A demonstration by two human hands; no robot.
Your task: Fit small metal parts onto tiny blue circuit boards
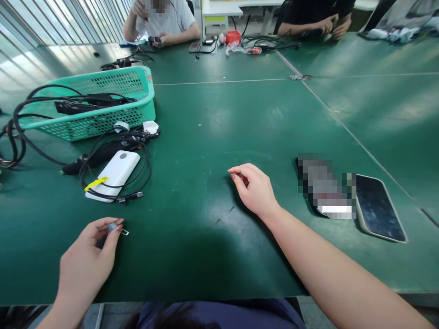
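Nearest to the camera, the left hand (87,260) is low over the green bench (219,137), close to its front edge. Its thumb and fingertips are pinched together on a small grey connector (112,226), and a small metal plug (125,232) sticks out just beside the fingertips, touching or almost touching the bench. I cannot tell if the plug is part of the connector.

A little farther, the right hand (255,189) rests on the bench with the forearm coming from the lower right. Its fingers are curled loosely, the thumb and the first finger are close together, and I cannot tell if something small is between them. The two hands are well apart.

To the right of this hand lies a blurred flat object (324,187), and just beside it a phone (379,208) with a dark screen, face up.

On the left side, beyond the left hand, lies a white power bank (115,173) with a yellow band, with black cables (116,151) looped around and over it. Behind them stands a turquoise basket (103,119) that holds more black cables and a dark device.

At the far edge of the bench sit two other persons; one in a white shirt (171,18) holds a small dark thing, and near them lie a red box (233,36) and more wires.
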